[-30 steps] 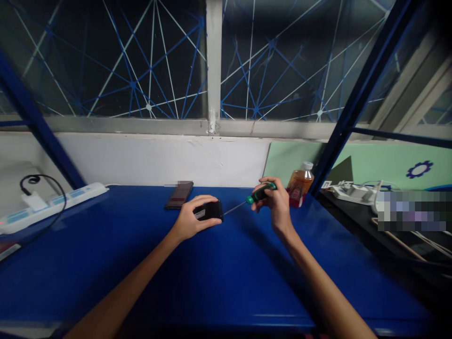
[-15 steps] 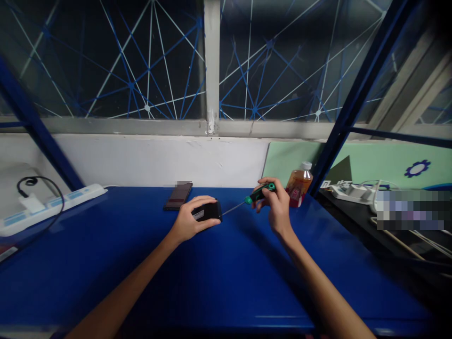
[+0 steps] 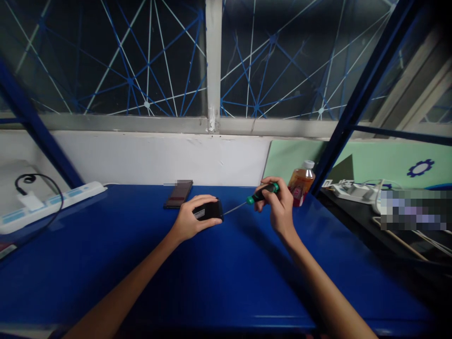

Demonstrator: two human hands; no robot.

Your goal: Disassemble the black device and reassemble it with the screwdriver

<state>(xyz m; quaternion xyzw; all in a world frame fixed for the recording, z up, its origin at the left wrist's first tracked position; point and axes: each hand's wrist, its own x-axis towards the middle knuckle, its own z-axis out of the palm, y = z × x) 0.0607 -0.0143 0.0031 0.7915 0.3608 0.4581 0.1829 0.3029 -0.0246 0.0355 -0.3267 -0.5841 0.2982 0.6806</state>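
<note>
My left hand [image 3: 189, 220] is closed around a small black box-shaped device [image 3: 209, 211] with a pale label, thumb on its near side and fingers on its far side. The device is on or just above the blue table [image 3: 219, 278]; I cannot tell which. In my right hand [image 3: 280, 207] is a screwdriver [image 3: 262, 193] with a green and black handle, tilted so that its thin shaft points down and left. The shaft's tip meets, or nearly meets, the right end of the device. What lies under my left palm is hidden.
A dark phone [image 3: 179, 193] lies behind my left hand. Beyond my right hand stands a drink bottle [image 3: 302, 183] with a white cap. A white power strip [image 3: 77, 192] runs along the left side; cables and adapters [image 3: 356, 192] lie on a black surface at right.
The screwdriver's handle has turned slightly in my right hand, and that hand sits a touch further right in the picture. My left hand keeps its hold on the device.
</note>
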